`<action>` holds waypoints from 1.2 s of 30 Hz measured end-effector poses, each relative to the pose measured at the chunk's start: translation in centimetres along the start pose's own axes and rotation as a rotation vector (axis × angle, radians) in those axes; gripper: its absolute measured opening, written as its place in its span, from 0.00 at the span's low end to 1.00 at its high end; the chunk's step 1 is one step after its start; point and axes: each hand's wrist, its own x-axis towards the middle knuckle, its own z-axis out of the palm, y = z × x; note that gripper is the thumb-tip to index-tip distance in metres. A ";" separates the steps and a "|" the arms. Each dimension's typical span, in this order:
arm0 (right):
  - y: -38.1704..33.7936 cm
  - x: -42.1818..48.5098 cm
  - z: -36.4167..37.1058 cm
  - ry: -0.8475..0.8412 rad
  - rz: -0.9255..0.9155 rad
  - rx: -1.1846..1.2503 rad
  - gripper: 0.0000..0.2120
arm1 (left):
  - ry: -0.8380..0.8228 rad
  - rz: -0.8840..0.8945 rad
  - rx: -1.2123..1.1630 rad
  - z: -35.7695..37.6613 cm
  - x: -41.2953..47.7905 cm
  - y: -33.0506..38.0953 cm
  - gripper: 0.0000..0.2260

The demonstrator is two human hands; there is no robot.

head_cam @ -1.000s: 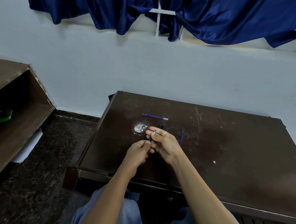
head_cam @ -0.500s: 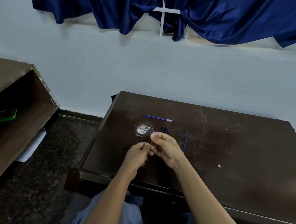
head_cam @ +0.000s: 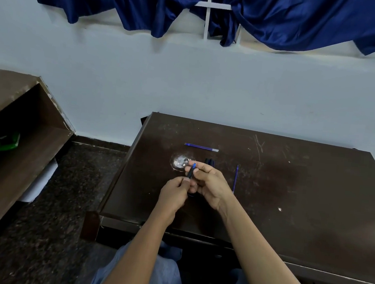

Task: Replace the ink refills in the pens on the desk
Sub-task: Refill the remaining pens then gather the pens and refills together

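The left hand [head_cam: 173, 192] and right hand [head_cam: 212, 185] both pinch a blue pen [head_cam: 191, 172] over the counter [head_cam: 301, 210]. One refill [head_cam: 201, 147] lies at twelve o'clock, a second refill [head_cam: 235, 178] at three; open counter beyond.

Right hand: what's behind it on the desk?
Dark pen barrels poke out past the right hand, which holds a blue-tipped pen; their count and near ends are covered.

We see a dim, bluish scene. Weak daylight leaks in at 12 o'clock behind the curtain [head_cam: 149, 5] (its folds are dark). The desk [head_cam: 311, 222] shows a dull sheen toward 4 o'clock; straight lines bow near the edges.
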 end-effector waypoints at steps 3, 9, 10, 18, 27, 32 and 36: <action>-0.1 -0.1 0.1 -0.025 0.003 0.013 0.10 | 0.005 0.008 0.000 -0.1 0.2 0.1 0.11; -0.1 0.7 -0.3 0.057 -0.017 0.006 0.08 | -0.027 0.012 0.040 -0.1 0.9 0.6 0.11; -0.2 0.9 -0.3 0.057 -0.014 0.017 0.10 | -0.030 0.014 0.044 0.0 1.0 0.7 0.11; 0.3 1.4 -0.2 0.157 -0.040 0.055 0.08 | -0.047 0.022 0.053 0.3 2.1 1.0 0.12; 0.0 1.8 0.2 0.138 -0.043 0.052 0.06 | -0.055 0.029 0.072 0.3 3.1 1.0 0.12; 0.0 2.5 0.4 0.177 -0.016 0.137 0.10 | -0.067 0.018 0.074 0.3 3.4 0.9 0.12; 0.3 2.6 0.4 0.177 -0.028 0.121 0.08 | -0.084 0.006 0.073 0.2 3.5 0.8 0.11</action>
